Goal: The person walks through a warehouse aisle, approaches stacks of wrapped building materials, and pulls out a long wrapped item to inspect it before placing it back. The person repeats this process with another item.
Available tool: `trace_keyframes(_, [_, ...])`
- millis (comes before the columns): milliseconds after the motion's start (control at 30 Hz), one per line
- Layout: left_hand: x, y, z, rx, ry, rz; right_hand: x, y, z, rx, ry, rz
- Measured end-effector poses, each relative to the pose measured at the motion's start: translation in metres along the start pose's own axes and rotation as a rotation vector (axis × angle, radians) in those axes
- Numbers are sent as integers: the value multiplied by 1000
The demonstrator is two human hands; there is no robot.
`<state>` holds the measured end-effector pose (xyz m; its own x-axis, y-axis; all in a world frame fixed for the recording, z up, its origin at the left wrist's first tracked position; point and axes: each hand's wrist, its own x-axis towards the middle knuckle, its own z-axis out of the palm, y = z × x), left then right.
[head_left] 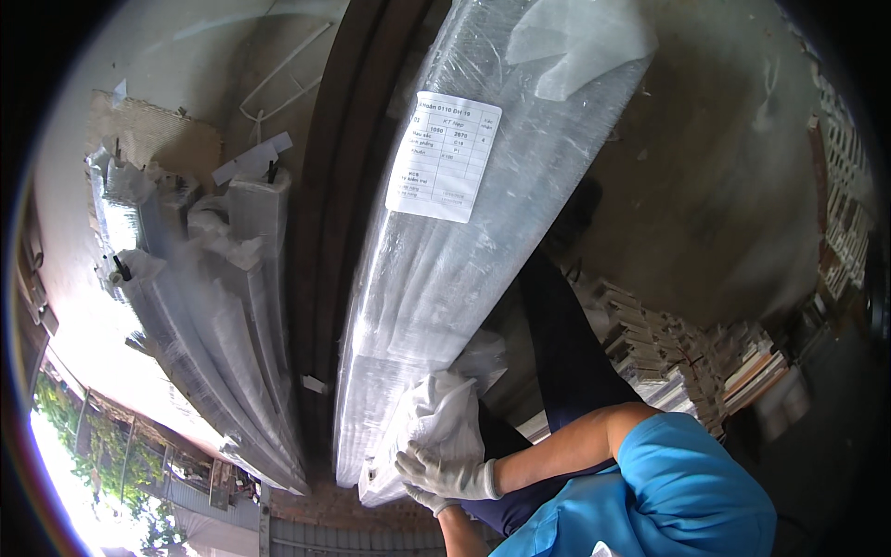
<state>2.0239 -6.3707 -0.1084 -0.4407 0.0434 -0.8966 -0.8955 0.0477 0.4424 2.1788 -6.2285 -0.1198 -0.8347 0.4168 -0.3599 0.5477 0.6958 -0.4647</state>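
A long bundle (pixel 455 278) wrapped in shiny clear film runs from the top of the view down toward me, with a white printed label (pixel 445 156) on its upper face. Crumpled white wrapping (pixel 432 413) covers its near end. My right hand (pixel 450 472), in a pale work glove, lies against this wrapping with its fingers stretched and apart. Just below it, my left hand (pixel 427 499), also gloved, touches the wrapping's lower edge. The right hand hides part of the left, whose fingers are mostly out of sight.
More film-wrapped long bundles (pixel 218 316) lie at the left. Dark long bars (pixel 348 121) run between them and my bundle. A piece of cardboard (pixel 153 139) is at the far left. Stacked pale strips (pixel 668 357) stand at the right, near my leg (pixel 566 357).
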Motion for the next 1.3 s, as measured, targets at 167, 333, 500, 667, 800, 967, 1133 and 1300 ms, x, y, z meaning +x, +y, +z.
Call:
trace_keyframes(167, [1,-1,4,20,8,10,-6,18,-4,237,29,-143])
trace_keyframes(333, [5,-1,-3,28,36,6,-12,40,-14,219,72,-122])
trace_keyframes(500, [7,-2,-11,-27,148,4,-20,54,-9,228,222,-155])
trace_keyframes(667, [5,-12,0,-15,360,24,-17,59,-17,192,161,-181])
trace_keyframes(800, [0,-21,2,100,456,171,-20,67,-24,280,105,-211])
trace_keyframes(967, [-1,-28,9,-111,255,117,-13,72,-38,276,127,-257])
trace_keyframes(1133, [-2,-33,20,-187,340,238,-3,68,-59,208,-46,-306])
trace_keyframes(1300, [-5,-36,21,-258,295,279,3,59,-64,146,-102,-303])
